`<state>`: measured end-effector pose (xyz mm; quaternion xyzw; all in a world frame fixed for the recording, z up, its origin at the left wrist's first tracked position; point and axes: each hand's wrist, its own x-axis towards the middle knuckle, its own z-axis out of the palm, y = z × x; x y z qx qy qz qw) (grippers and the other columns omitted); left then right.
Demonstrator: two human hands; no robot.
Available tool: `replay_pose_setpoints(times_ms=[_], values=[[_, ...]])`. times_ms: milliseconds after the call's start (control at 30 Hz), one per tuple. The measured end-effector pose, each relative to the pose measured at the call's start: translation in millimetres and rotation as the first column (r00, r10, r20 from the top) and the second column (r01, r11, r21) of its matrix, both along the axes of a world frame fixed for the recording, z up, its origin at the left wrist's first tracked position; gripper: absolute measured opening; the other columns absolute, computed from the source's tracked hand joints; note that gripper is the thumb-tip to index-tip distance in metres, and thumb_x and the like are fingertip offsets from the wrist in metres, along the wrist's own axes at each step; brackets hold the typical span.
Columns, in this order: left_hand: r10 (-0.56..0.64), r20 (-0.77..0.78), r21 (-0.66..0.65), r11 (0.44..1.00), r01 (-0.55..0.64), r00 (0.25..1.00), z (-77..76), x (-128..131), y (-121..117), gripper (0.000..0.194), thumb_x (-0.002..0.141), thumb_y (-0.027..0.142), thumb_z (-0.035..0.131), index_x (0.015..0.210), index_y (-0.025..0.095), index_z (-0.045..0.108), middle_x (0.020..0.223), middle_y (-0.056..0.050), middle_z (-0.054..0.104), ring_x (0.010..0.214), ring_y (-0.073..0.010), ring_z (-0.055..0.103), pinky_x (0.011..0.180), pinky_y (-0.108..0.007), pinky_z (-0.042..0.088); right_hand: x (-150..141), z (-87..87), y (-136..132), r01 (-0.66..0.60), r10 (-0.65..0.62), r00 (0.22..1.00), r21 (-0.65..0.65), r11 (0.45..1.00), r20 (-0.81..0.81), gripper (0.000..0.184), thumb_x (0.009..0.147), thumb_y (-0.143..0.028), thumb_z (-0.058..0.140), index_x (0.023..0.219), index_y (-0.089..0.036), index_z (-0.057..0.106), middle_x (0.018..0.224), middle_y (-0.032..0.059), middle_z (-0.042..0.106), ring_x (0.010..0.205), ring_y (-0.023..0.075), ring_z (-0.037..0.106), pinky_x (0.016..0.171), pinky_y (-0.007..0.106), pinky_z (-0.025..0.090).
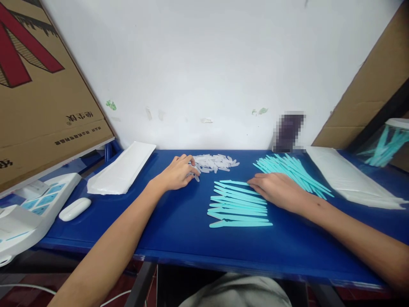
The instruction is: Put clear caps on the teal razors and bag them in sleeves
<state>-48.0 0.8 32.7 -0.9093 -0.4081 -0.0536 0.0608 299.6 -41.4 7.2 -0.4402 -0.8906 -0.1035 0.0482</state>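
At the far left a large brown cardboard box with red printing [38,85] leans over the edge of the blue table top [179,230]. Below it sits a white machine with pale blue keys [35,204], and just beside that lies a small white oval mouse-shaped object [75,209]. A flat stack of white bags [123,168] rests further in, angled toward the white wall.

The person's left hand [175,172] lies palm down, fingers curled loosely, its fingertips touching the near edge of a heap of small clear plastic caps [214,163]. Whether a cap is pinched between the fingers cannot be told.

Right of centre, a neat row of turquoise plastic blade-shaped sticks [238,204] lies side by side on the table. The right hand [277,189] rests flat and open on the right ends of the upper sticks in this row, gripping nothing. Behind it spreads a loose pile of the same turquoise sticks [294,170].

Further right lies a second stack of white bags [348,179], and at the edge a clear container holding more turquoise sticks [388,145] stands beside a leaning cardboard sheet [367,81].
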Motion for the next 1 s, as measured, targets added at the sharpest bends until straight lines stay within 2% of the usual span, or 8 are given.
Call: replay_pose_setpoints(times_ms=[133,233,367,433,567,667,800,1000], values=[[-0.01,0.052,-0.057,0.998,0.013,0.999,0.1,3.6,-3.2,0.022,0.098,0.029,0.056,0.106,0.034,0.076,0.117,-0.007,0.054,0.104,-0.0252,0.051,0.085,-0.038,0.037,-0.2,7.9,1.3,0.085,-0.082,0.985,-0.018,0.996,0.155,0.032,0.102,-0.023,0.04,0.093,-0.018,0.07,0.09,0.0085,0.072,0.073,0.0207,0.067,0.058,0.03,0.035],[-0.02,0.122,-0.098,0.995,0.032,0.992,-1.2,10.6,-5.9,0.02,0.097,0.038,0.059,0.102,0.028,0.075,0.116,-0.008,0.057,0.102,-0.0248,0.051,0.085,-0.038,0.038,-0.7,12.3,2.1,0.132,-0.121,0.968,-0.035,0.991,0.219,0.032,0.103,-0.023,0.038,0.093,-0.017,0.068,0.09,0.0087,0.072,0.073,0.0217,0.067,0.057,0.032,0.031],[-0.06,0.173,-0.098,0.992,0.078,0.983,-6.4,21.5,-8.8,0.017,0.098,0.033,0.058,0.096,0.021,0.07,0.103,-0.006,0.066,0.102,-0.0245,0.053,0.088,-0.038,0.039,1.3,12.2,3.8,0.146,-0.136,0.964,-0.03,0.989,0.227,0.033,0.104,-0.024,0.036,0.091,-0.017,0.065,0.089,0.0089,0.071,0.072,0.021,0.066,0.058,0.032,0.028],[-0.084,0.198,-0.06,0.993,0.098,0.977,-11.0,25.7,-9.6,0.018,0.1,0.028,0.053,0.109,0.022,0.068,0.097,-0.005,0.068,0.1,-0.0237,0.055,0.091,-0.04,0.039,3.6,10.0,5.2,0.14,-0.132,0.969,-0.023,0.99,0.209,0.031,0.104,-0.026,0.036,0.091,-0.017,0.063,0.089,0.0082,0.071,0.069,0.02,0.064,0.057,0.032,0.027],[-0.12,0.306,0.049,0.993,0.11,0.945,-21.3,33.5,-10.8,0.037,0.105,0.024,0.039,0.139,0.021,0.053,0.108,-0.009,0.064,0.1,-0.023,0.056,0.093,-0.04,0.043,7.6,6.4,6.6,0.114,-0.115,0.985,0.015,0.993,0.132,0.026,0.103,-0.028,0.037,0.092,-0.019,0.059,0.085,0.0047,0.069,0.062,0.0174,0.059,0.056,0.032,0.025],[-0.142,0.446,0.058,0.99,0.13,0.884,-26.3,41.4,-12.4,0.029,0.105,0.028,0.04,0.124,0.02,0.062,0.107,-0.008,0.066,0.1,-0.0218,0.059,0.092,-0.037,0.045,7.1,7.8,4.5,0.075,-0.078,0.996,0.066,0.995,0.034,0.025,0.103,-0.028,0.037,0.093,-0.02,0.059,0.086,0.0041,0.066,0.066,0.0176,0.059,0.058,0.032,0.028],[-0.022,0.61,-0.063,0.995,0.076,0.792,-27.4,51.2,-13.6,0.017,0.1,0.032,0.053,0.104,0.021,0.065,0.105,-0.004,0.071,0.098,-0.0198,0.064,0.088,-0.033,0.049,4.4,13.5,-0.2,0.01,-0.002,0.998,0.127,0.992,-0.062,0.026,0.103,-0.028,0.035,0.092,-0.019,0.058,0.09,0.0068,0.065,0.077,0.0196,0.06,0.067,0.032,0.035],[0.054,0.491,-0.099,0.995,-0.006,0.869,-26.0,48.8,-10.3,0.026,0.099,0.04,0.054,0.094,0.024,0.075,0.098,-0.003,0.073,0.098,-0.023,0.061,0.092,-0.04,0.044,7.7,12.8,0.3,0.06,-0.061,0.997,-0.013,0.998,-0.037,0.024,0.104,-0.027,0.031,0.093,-0.021,0.052,0.074,0.0019,0.062,0.056,0.0175,0.053,0.055,0.032,0.027]])
